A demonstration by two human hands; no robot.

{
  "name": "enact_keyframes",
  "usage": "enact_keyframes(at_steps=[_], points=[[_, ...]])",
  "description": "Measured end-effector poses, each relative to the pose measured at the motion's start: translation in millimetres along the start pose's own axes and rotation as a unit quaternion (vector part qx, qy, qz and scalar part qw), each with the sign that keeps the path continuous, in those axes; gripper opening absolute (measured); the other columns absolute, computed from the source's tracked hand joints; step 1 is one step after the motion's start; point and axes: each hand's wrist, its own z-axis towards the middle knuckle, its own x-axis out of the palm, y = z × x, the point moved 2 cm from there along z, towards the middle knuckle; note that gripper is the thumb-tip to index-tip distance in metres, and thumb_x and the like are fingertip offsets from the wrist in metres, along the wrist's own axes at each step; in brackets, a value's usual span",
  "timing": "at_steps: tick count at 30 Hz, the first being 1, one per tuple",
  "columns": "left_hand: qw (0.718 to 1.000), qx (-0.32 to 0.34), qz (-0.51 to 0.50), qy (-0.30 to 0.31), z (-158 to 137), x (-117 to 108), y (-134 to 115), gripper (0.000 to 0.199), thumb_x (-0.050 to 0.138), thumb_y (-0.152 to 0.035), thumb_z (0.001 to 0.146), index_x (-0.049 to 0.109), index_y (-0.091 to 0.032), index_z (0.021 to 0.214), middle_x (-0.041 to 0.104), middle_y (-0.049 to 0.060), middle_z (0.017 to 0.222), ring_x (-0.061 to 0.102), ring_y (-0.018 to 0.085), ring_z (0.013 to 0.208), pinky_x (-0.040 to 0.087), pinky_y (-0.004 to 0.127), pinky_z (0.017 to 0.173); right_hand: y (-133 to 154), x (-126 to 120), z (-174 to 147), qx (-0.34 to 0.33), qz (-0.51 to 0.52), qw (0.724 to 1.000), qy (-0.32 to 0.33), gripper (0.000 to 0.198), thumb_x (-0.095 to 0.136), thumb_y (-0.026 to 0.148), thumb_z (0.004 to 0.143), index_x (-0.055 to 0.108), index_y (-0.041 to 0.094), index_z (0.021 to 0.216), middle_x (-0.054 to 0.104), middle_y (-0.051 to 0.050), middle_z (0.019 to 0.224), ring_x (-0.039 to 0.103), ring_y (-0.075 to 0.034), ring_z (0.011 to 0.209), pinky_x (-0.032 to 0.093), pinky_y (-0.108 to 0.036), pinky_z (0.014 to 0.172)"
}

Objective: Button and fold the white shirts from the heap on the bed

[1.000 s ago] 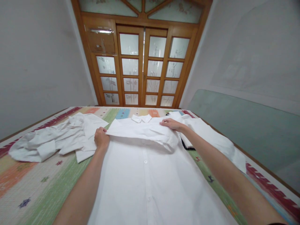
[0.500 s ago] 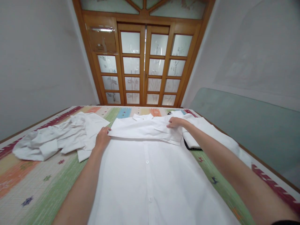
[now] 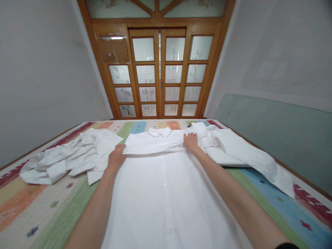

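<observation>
A white button-up shirt [image 3: 145, 193] lies front side up, its collar [image 3: 159, 132] at the far end and its button placket running toward me. One sleeve [image 3: 153, 148] is laid across the chest below the collar. At the left end of that sleeve, my left hand [image 3: 117, 157] is closed on the cloth at the shirt's side. My right hand [image 3: 190, 141] has its fingers curled on the fabric near the right shoulder; the fingertips are partly hidden. From there the other sleeve [image 3: 259, 160] stretches out to the right.
A crumpled white garment [image 3: 75, 157] lies at the left. Folded white cloth [image 3: 224, 157] sits under the right sleeve. Everything rests on a striped, patterned table cover [image 3: 55, 207]. Beyond stand wooden glass-paned doors [image 3: 158, 72]; a pale green panel [image 3: 275, 128] lines the right wall.
My right hand has moved to the left along the shirt, with its fingers now curled downward. The collar shows more fully, and the right sleeve reaches farther right. My left hand keeps its hold.
</observation>
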Motion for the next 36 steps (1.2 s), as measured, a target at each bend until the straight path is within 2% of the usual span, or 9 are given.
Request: enact_keyframes(at_steps=[4, 9, 13, 18, 20, 23, 26, 31, 36], points=[[0.997, 0.066, -0.028, -0.011, 5.3, 4.9, 0.6, 0.047, 0.060, -0.011, 0.068, 0.064, -0.021, 0.113, 0.066, 0.010, 0.123, 0.058, 0.029, 0.118, 0.043, 0.039, 0.103, -1.3, 10.7, -5.5, -0.050, 0.001, 0.996, -0.068, 0.043, 0.041, 0.011, 0.086, 0.065, 0.010, 0.122, 0.060, -0.022, 0.128, 0.045, -0.035, 0.125, 0.018, -0.047, 0.111], [0.995, 0.081, -0.063, 0.000, 10.9, 10.4, 4.0, 0.037, 0.069, -0.030, 0.069, 0.070, -0.022, 0.105, 0.066, 0.011, 0.128, 0.054, 0.033, 0.123, 0.040, 0.049, 0.106, 4.7, 28.7, -5.4, -0.072, 0.056, 0.994, -0.052, 0.041, 0.036, 0.013, 0.092, 0.064, 0.010, 0.122, 0.052, -0.017, 0.142, 0.037, -0.027, 0.137, 0.018, -0.039, 0.116], [0.983, 0.084, -0.159, 0.037, 10.9, 12.8, 11.1, 0.026, 0.058, -0.037, 0.079, 0.073, -0.026, 0.098, 0.069, 0.007, 0.124, 0.054, 0.028, 0.124, 0.038, 0.049, 0.110, 4.5, 42.5, -4.3, -0.100, 0.074, 0.992, 0.005, 0.044, 0.029, 0.019, 0.098, 0.058, 0.007, 0.130, 0.050, -0.018, 0.144, 0.040, -0.026, 0.137, 0.026, -0.040, 0.113], [0.957, 0.069, -0.281, 0.036, 17.0, 11.7, 19.4, 0.042, 0.039, -0.041, 0.085, 0.075, -0.021, 0.089, 0.074, 0.010, 0.110, 0.060, 0.026, 0.119, 0.039, 0.043, 0.110, 0.5, 46.6, -4.6, -0.118, 0.063, 0.991, 0.026, 0.051, 0.024, 0.029, 0.102, 0.044, 0.008, 0.144, 0.038, -0.018, 0.153, 0.034, -0.028, 0.142, 0.025, -0.042, 0.114], [0.960, 0.026, -0.275, 0.049, 25.0, 9.7, 18.6, 0.041, 0.041, -0.043, 0.084, 0.075, -0.020, 0.086, 0.076, 0.009, 0.105, 0.062, 0.027, 0.116, 0.043, 0.042, 0.107, 1.0, 46.2, -5.1, -0.114, 0.058, 0.991, 0.039, 0.053, 0.024, 0.032, 0.102, 0.039, 0.010, 0.148, 0.034, -0.016, 0.156, 0.031, -0.028, 0.144, 0.024, -0.043, 0.115], [0.974, -0.027, -0.204, 0.099, 42.0, 4.6, 10.4, 0.032, 0.050, -0.042, 0.080, 0.074, -0.021, 0.083, 0.077, 0.007, 0.100, 0.067, 0.027, 0.102, 0.051, 0.038, 0.095, 2.7, 45.1, -5.4, -0.105, 0.053, 0.991, 0.057, 0.055, 0.023, 0.034, 0.102, 0.035, 0.012, 0.151, 0.028, -0.013, 0.159, 0.027, -0.029, 0.146, 0.022, -0.044, 0.116], [0.984, 0.002, -0.145, 0.101, 62.8, -1.4, -4.5, 0.025, 0.055, -0.036, 0.076, 0.073, -0.021, 0.085, 0.076, 0.007, 0.100, 0.069, 0.024, 0.095, 0.052, 0.033, 0.090, 4.0, 44.9, -5.3, -0.100, 0.052, 0.991, 0.068, 0.056, 0.023, 0.035, 0.102, 0.032, 0.012, 0.152, 0.025, -0.013, 0.160, 0.024, -0.029, 0.147, 0.020, -0.045, 0.117], [0.981, 0.069, -0.147, 0.104, 93.9, 2.9, -28.0, 0.022, 0.058, -0.033, 0.073, 0.072, -0.023, 0.088, 0.074, 0.008, 0.112, 0.064, 0.025, 0.109, 0.046, 0.035, 0.101, 5.3, 46.3, -6.6, -0.095, 0.056, 0.992, 0.060, 0.056, 0.025, 0.037, 0.102, 0.033, 0.015, 0.153, 0.026, -0.012, 0.160, 0.023, -0.029, 0.147, 0.018, -0.047, 0.117], [0.984, 0.065, -0.152, 0.068, 114.5, 15.8, -36.2, 0.011, 0.062, -0.029, 0.069, 0.070, -0.024, 0.076, 0.076, 0.009, 0.095, 0.068, 0.025, 0.096, 0.051, 0.035, 0.091, 7.2, 45.8, -9.3, -0.098, 0.059, 0.993, 0.040, 0.056, 0.025, 0.035, 0.101, 0.034, 0.013, 0.152, 0.027, -0.014, 0.159, 0.024, -0.031, 0.146, 0.019, -0.048, 0.117]])
